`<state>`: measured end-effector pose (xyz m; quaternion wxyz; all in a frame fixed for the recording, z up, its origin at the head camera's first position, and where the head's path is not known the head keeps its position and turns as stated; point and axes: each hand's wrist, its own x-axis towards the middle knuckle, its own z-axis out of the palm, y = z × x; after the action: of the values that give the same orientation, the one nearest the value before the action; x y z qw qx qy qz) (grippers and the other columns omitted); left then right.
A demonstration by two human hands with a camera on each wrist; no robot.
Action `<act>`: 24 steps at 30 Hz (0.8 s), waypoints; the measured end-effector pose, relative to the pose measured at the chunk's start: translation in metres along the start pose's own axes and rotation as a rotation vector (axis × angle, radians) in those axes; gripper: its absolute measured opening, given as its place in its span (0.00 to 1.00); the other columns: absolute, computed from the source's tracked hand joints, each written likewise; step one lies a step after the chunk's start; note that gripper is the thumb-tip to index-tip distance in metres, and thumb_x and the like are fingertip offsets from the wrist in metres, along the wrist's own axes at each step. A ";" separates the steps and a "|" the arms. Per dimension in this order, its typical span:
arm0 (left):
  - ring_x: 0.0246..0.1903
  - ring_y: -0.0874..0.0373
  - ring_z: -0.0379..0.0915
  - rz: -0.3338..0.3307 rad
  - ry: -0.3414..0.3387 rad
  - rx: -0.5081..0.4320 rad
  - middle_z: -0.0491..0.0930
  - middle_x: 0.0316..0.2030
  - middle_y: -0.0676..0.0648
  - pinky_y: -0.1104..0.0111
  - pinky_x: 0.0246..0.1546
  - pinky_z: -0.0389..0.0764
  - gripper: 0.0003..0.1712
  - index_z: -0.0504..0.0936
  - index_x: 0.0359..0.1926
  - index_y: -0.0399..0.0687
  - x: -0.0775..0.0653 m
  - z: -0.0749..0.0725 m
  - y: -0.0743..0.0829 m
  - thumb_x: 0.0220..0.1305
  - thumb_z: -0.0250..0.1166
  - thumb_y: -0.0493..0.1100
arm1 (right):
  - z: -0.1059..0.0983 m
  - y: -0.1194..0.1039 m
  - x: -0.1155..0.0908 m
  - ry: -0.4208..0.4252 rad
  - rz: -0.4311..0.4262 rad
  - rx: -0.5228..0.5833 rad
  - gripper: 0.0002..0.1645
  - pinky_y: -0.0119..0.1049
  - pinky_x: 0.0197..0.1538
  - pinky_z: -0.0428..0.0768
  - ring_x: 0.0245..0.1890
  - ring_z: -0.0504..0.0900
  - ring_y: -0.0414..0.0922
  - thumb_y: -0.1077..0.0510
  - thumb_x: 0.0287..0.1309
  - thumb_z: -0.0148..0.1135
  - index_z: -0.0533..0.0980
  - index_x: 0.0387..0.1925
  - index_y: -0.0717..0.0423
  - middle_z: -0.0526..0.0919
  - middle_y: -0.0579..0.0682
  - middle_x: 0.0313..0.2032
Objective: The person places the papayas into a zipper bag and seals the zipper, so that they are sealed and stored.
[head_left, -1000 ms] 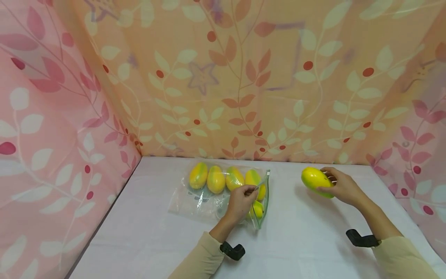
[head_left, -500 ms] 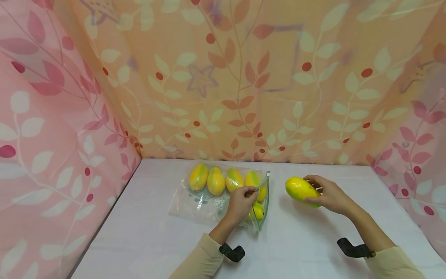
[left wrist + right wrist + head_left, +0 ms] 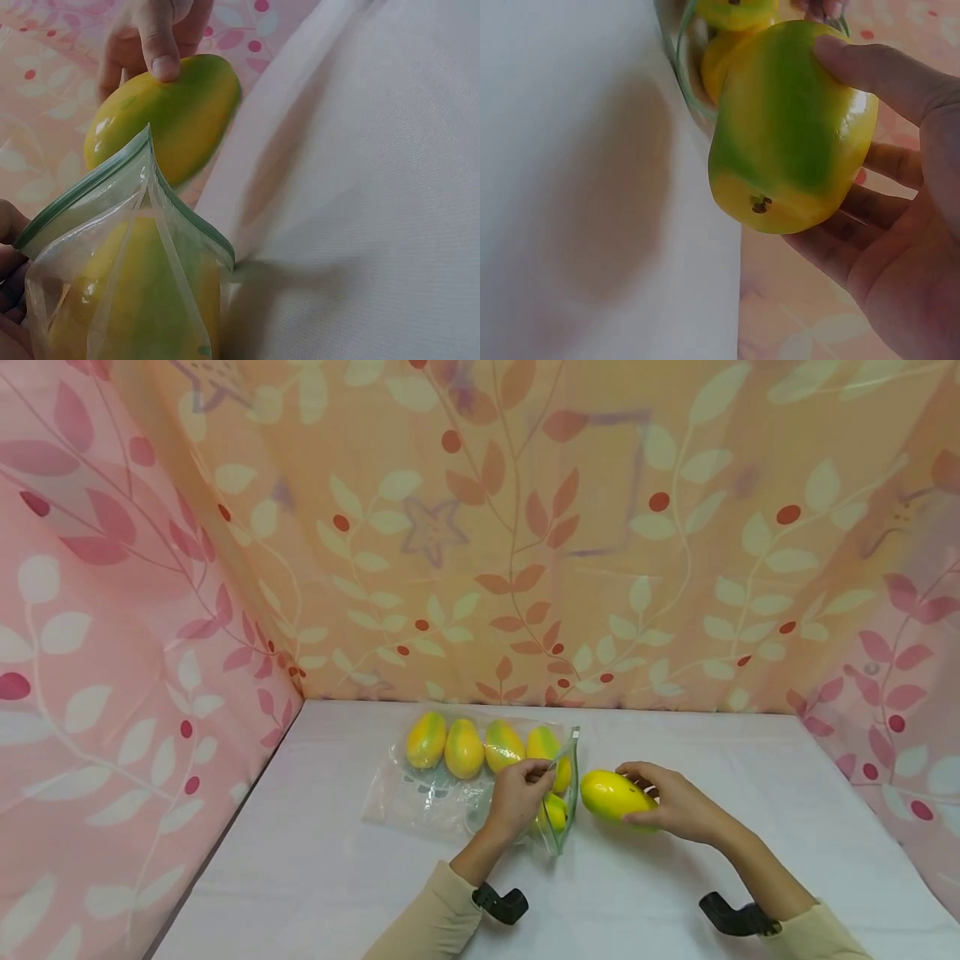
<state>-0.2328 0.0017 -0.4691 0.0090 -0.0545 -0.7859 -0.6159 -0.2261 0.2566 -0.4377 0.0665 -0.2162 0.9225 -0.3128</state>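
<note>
A clear zip bag (image 3: 390, 802) with a green zip edge lies on the table, its mouth facing right and parted. Several yellow-green mangoes (image 3: 464, 749) are inside it. My left hand (image 3: 516, 802) pinches the bag's upper edge near the mouth; in the left wrist view the green zip (image 3: 82, 187) rises to a peak over a mango in the bag. My right hand (image 3: 678, 802) grips another mango (image 3: 611, 795) between thumb and fingers, just right of the mouth. The right wrist view shows this mango (image 3: 787, 127) with its dark stem end toward the camera.
The white table (image 3: 300, 893) runs back to an orange floral curtain (image 3: 480, 527). A pink floral curtain (image 3: 112, 652) hangs along the left side, and another (image 3: 900, 710) on the right. Each wrist wears a black camera mount (image 3: 501, 903).
My right hand has carried its mango leftward and nearer to me, up close to the bag's mouth. The left hand keeps its pinch on the bag in the same place.
</note>
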 end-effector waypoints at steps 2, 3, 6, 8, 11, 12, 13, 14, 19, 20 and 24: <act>0.32 0.65 0.74 0.005 0.003 0.000 0.84 0.34 0.50 0.78 0.33 0.78 0.13 0.85 0.46 0.42 0.000 0.000 0.000 0.65 0.64 0.43 | 0.004 -0.001 0.001 -0.015 -0.005 0.002 0.38 0.37 0.49 0.80 0.47 0.77 0.45 0.46 0.48 0.74 0.72 0.58 0.58 0.80 0.51 0.52; 0.32 0.65 0.74 0.006 0.004 -0.001 0.84 0.34 0.50 0.78 0.33 0.78 0.13 0.85 0.46 0.42 0.000 0.000 0.001 0.65 0.64 0.43 | 0.006 -0.001 0.001 -0.023 -0.008 0.003 0.38 0.36 0.48 0.80 0.47 0.77 0.45 0.46 0.48 0.74 0.72 0.58 0.57 0.80 0.50 0.53; 0.32 0.65 0.74 0.009 0.006 -0.002 0.84 0.34 0.50 0.78 0.32 0.78 0.13 0.85 0.46 0.42 -0.001 0.000 0.001 0.65 0.64 0.43 | 0.011 -0.002 0.001 -0.038 -0.018 0.013 0.38 0.34 0.47 0.79 0.46 0.77 0.44 0.46 0.48 0.74 0.72 0.58 0.56 0.81 0.49 0.52; 0.31 0.65 0.74 0.015 0.007 -0.004 0.84 0.34 0.50 0.78 0.32 0.78 0.13 0.85 0.46 0.42 0.000 0.000 0.001 0.65 0.64 0.43 | 0.014 -0.003 0.001 -0.043 -0.025 0.018 0.38 0.33 0.47 0.79 0.46 0.77 0.44 0.46 0.48 0.74 0.72 0.58 0.56 0.81 0.49 0.52; 0.31 0.65 0.75 0.029 0.009 -0.008 0.84 0.34 0.49 0.78 0.33 0.78 0.13 0.85 0.46 0.41 0.000 0.000 0.002 0.65 0.64 0.43 | 0.017 -0.004 0.001 -0.043 -0.036 0.028 0.38 0.33 0.47 0.79 0.46 0.77 0.44 0.46 0.47 0.75 0.73 0.57 0.56 0.81 0.49 0.52; 0.31 0.65 0.74 0.033 0.010 -0.009 0.84 0.34 0.49 0.78 0.33 0.78 0.13 0.85 0.46 0.41 0.000 0.000 0.002 0.65 0.64 0.43 | 0.018 -0.004 0.001 -0.044 -0.044 0.031 0.38 0.34 0.47 0.79 0.46 0.77 0.44 0.46 0.47 0.75 0.73 0.57 0.57 0.81 0.50 0.52; 0.31 0.65 0.74 0.036 0.010 -0.009 0.84 0.35 0.49 0.78 0.33 0.78 0.13 0.85 0.46 0.41 0.000 0.000 0.002 0.65 0.64 0.43 | 0.019 -0.005 0.002 -0.045 -0.046 0.031 0.38 0.34 0.47 0.79 0.46 0.77 0.43 0.46 0.47 0.75 0.73 0.57 0.57 0.81 0.49 0.52; 0.31 0.65 0.74 0.040 0.010 -0.009 0.84 0.35 0.49 0.78 0.33 0.78 0.13 0.85 0.46 0.41 0.000 0.000 0.002 0.65 0.64 0.43 | 0.020 -0.005 0.002 -0.045 -0.049 0.034 0.38 0.34 0.47 0.79 0.46 0.77 0.43 0.46 0.47 0.75 0.73 0.57 0.57 0.81 0.49 0.52; 0.31 0.66 0.74 0.027 0.003 -0.016 0.84 0.34 0.49 0.78 0.32 0.79 0.13 0.85 0.46 0.41 -0.001 0.001 0.004 0.64 0.64 0.44 | 0.029 -0.006 0.006 -0.048 -0.065 0.039 0.37 0.33 0.47 0.79 0.46 0.77 0.42 0.46 0.47 0.74 0.73 0.58 0.55 0.81 0.47 0.51; 0.30 0.66 0.75 0.020 0.002 -0.019 0.84 0.34 0.49 0.78 0.32 0.79 0.13 0.85 0.46 0.41 -0.002 0.002 0.005 0.64 0.64 0.44 | 0.031 -0.006 0.007 -0.051 -0.065 0.040 0.37 0.33 0.47 0.79 0.46 0.77 0.42 0.46 0.47 0.75 0.73 0.58 0.55 0.80 0.46 0.51; 0.30 0.66 0.75 0.005 0.001 -0.034 0.84 0.33 0.49 0.78 0.32 0.79 0.14 0.85 0.46 0.41 -0.003 0.003 0.005 0.65 0.64 0.44 | 0.038 -0.009 0.011 -0.057 -0.067 0.036 0.38 0.32 0.47 0.79 0.46 0.77 0.42 0.45 0.47 0.75 0.73 0.58 0.56 0.81 0.46 0.50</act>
<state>-0.2295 0.0053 -0.4648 0.0098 -0.0562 -0.7751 -0.6292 -0.2227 0.2244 -0.4624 0.0860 -0.2543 0.9068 -0.3252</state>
